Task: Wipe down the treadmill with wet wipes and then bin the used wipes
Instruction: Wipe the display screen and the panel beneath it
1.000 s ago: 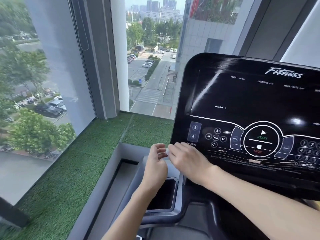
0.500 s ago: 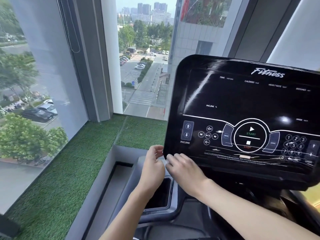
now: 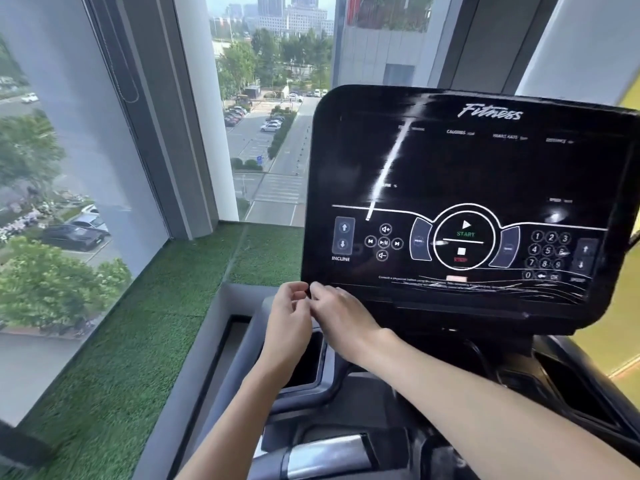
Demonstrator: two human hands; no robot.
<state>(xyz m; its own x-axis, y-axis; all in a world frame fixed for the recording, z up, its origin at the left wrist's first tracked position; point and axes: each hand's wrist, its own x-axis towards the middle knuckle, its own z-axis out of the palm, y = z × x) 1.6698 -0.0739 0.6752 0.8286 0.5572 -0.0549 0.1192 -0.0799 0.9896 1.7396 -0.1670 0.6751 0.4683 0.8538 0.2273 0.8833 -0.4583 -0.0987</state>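
The treadmill's black console (image 3: 464,174) fills the upper right, with streaks across its glossy screen. My left hand (image 3: 289,323) and my right hand (image 3: 341,315) meet fingertip to fingertip just below the console's lower left corner. Both have curled fingers, and the backs of the hands hide whatever lies between them. No wet wipe shows in this view. Under the hands sits the treadmill's dark cup-holder recess (image 3: 306,362) in the grey side tray.
A strip of green artificial turf (image 3: 145,323) runs along the tall window (image 3: 69,168) on the left. The silver handrail (image 3: 329,452) lies at the bottom centre. A yellow wall (image 3: 620,327) stands to the right of the console.
The hands have stayed together at the console's lower left corner, fingertips drawn closer. The pale sliver seen between them earlier no longer shows. The camera shifted slightly.
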